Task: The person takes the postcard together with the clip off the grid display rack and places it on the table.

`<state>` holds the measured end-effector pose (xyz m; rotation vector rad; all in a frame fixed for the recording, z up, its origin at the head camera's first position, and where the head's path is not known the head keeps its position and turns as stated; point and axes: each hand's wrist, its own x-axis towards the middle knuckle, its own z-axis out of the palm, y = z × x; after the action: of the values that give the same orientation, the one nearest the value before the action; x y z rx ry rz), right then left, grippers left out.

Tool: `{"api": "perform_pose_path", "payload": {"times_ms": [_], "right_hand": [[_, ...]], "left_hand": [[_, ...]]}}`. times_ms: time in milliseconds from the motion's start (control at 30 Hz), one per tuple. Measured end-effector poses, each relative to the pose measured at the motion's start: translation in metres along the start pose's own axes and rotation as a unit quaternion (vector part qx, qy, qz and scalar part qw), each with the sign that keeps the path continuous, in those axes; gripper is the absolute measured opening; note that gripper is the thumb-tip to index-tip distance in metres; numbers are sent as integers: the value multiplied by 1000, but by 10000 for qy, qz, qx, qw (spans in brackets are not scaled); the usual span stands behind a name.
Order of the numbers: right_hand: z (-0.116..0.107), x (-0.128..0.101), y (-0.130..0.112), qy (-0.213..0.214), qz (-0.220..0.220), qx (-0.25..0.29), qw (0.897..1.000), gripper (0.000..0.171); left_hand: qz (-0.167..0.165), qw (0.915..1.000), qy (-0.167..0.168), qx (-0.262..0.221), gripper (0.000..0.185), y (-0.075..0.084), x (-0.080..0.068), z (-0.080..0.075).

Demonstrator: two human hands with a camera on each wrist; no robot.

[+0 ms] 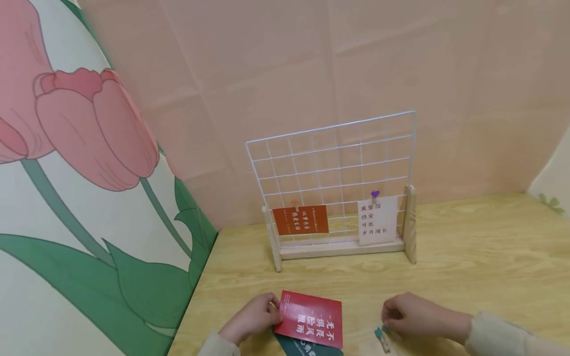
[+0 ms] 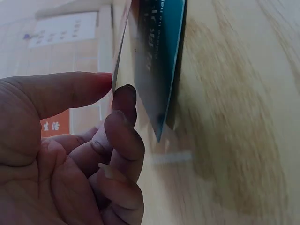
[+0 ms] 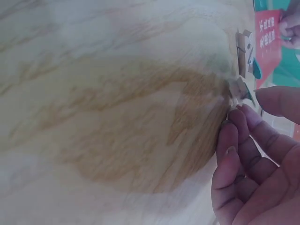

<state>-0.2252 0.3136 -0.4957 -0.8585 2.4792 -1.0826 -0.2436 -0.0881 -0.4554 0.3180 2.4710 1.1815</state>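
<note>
Two hands work low on our wooden table [image 1: 467, 257]. At twelve o'clock from them stands a white wire grid [image 1: 338, 168] in a wooden stand, with an orange card [image 1: 300, 220] and a white card [image 1: 377, 220] clipped on. At seven o'clock our left hand [image 1: 251, 316] pinches the red card [image 1: 310, 319] by its edge between thumb and fingers [image 2: 123, 101], above a dark green card [image 1: 307, 348]. At five o'clock our right hand [image 1: 411, 314] curls its fingers [image 3: 234, 140] onto a small wooden clip [image 1: 381, 338] on the table.
</note>
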Motion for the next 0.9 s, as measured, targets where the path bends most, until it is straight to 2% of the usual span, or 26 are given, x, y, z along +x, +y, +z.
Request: {"api": "perform_pose_path", "payload": {"times_ms": [67,300,600,667,767,833,900], "right_hand": [[1,0,0,-72,-8,79,9999,9],[-1,0,-13,99,95,193,9997,10],[-5,5,-27,222,200,26,9996,13],[-7,8,-29,287,196,-110,9993,11],[-12,15,-33,554,109,-690,9960,8],[-14,22,-38,858,65,-1231,9887,13],[-17,30,-46,1259,-28,-1758,9763,22]], "left_hand": [[-107,9999,-36,56,13,-1,0,1],[-250,9996,-65,105,11,-4,3,3],[-391,9982,14,454,10,-1,5,3],[-339,9979,125,536,14,1,6,2],[-53,9961,492,724,27,7,8,0],[256,9917,885,899,41,13,9,-1],[529,9839,1318,1087,54,19,11,-2]]}}
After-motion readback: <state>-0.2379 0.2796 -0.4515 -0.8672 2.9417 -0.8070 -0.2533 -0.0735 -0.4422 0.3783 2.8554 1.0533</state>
